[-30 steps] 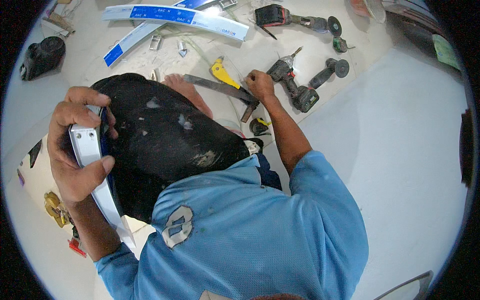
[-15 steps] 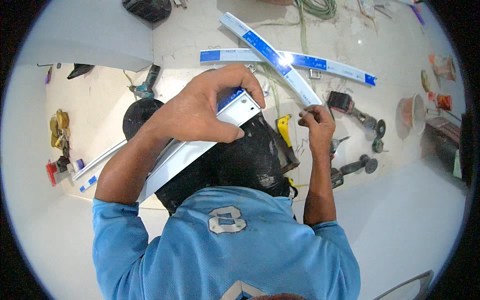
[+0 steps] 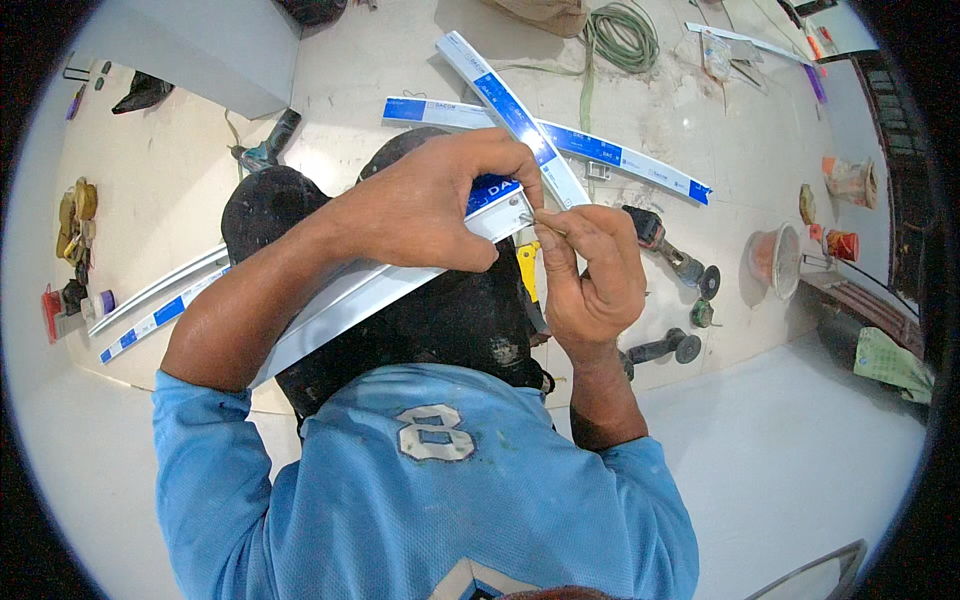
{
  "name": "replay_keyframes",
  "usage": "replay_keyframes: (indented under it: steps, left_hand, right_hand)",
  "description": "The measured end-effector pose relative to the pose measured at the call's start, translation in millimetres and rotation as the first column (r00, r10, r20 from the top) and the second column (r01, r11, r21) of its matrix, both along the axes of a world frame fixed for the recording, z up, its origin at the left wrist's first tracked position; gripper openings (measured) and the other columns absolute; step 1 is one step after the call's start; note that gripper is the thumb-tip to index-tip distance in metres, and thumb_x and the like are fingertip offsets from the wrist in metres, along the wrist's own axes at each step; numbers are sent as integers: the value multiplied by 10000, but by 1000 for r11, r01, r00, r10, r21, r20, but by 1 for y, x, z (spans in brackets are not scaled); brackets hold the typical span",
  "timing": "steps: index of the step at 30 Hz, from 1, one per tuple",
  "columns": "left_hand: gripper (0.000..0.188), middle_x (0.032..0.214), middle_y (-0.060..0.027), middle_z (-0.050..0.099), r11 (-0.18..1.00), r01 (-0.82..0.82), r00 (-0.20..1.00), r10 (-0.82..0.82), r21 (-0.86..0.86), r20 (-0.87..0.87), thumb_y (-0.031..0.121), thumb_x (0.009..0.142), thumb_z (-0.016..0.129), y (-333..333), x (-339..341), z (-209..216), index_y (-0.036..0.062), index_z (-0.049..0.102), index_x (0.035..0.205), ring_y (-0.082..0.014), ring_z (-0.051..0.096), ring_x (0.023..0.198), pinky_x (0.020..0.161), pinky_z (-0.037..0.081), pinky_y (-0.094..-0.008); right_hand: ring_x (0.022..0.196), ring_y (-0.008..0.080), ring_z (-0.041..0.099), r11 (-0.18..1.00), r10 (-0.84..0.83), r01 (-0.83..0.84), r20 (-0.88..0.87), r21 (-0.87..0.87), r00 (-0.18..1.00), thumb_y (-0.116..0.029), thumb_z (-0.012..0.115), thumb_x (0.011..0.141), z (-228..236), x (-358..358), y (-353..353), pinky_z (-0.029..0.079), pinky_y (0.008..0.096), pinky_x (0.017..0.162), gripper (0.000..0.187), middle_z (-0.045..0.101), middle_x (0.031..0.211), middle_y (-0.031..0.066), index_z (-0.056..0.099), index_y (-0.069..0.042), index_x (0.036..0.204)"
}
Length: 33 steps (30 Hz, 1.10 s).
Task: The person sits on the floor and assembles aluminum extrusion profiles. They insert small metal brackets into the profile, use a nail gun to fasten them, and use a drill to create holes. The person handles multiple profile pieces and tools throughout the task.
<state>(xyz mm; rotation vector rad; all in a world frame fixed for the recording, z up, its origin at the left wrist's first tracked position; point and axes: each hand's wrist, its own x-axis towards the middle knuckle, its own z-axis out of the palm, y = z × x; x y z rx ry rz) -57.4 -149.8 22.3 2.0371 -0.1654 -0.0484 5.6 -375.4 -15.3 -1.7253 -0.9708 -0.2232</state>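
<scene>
My left hand [image 3: 410,205] is wrapped round the end of a long white metal profile [image 3: 350,312] with blue printed film on its upper side. The profile slants across my lap down to the left, its lower part passing under my left forearm. At its capped end, my right hand [image 3: 597,275] is closed in a pinch. Thumb and forefinger hold what looks like a small screw [image 3: 531,217] against the end face, beside a screw head that sits in it. The fingertips partly hide the small piece.
Two film-covered profiles [image 3: 640,167] lie crossed on the floor ahead. More strips [image 3: 150,322] lie at left, near a cordless drill [image 3: 266,146]. Right of my knees are a cordless grinder [image 3: 668,250], another power tool [image 3: 665,347] and a bucket [image 3: 775,262]. A coiled green hose [image 3: 622,38] lies far off.
My right hand has moved left and up to the profile's end, bringing the small piece against it. The left hand keeps its hold. The whole view has shifted slightly.
</scene>
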Motion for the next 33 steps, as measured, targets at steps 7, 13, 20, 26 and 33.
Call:
replay_keyframes:
  steps: [7,13,20,26,33]
  left_hand:
    - [473,1062,-147,638,1000,18,998,-18,12,54,77,698,795,-3,-1,-5,64,723,1166,-331,643,1026,926,513,-442]
    - [483,1059,-142,617,998,13,1000,-13,56,1,81,686,811,-5,0,-3,66,713,1159,-332,637,1023,919,508,-437]
    - [500,1109,-137,655,999,-1,998,-2,43,62,57,649,797,-1,-1,-7,46,698,1139,-341,654,1099,1010,518,-418]
    - [503,1095,-154,648,998,-5,998,1,62,59,65,657,793,-4,-2,-5,47,694,1150,-355,651,1086,981,515,-442]
    - [524,1132,-160,653,993,-26,999,23,111,30,55,653,789,-3,-4,-8,53,676,1165,-365,646,1152,1053,509,-442]
  right_hand:
    - [807,292,667,991,-26,77,412,-106,911,31,914,796,4,-4,-2,520,412,663,320,704,983,108,826,-11,1101]
    - [795,309,679,988,-74,120,388,-98,919,24,914,789,-4,-10,1,544,419,672,318,700,985,130,820,9,1093]
    - [813,322,697,994,-60,84,314,-64,948,28,906,794,-9,-5,8,564,431,700,317,699,967,139,813,11,1096]
    - [822,323,706,989,-67,107,348,-99,935,37,901,809,-8,-11,8,571,432,719,299,718,976,144,805,-3,1089]
    - [844,335,725,993,-93,105,190,-55,977,43,890,835,-15,-11,10,580,428,739,275,731,982,165,801,-8,1091]
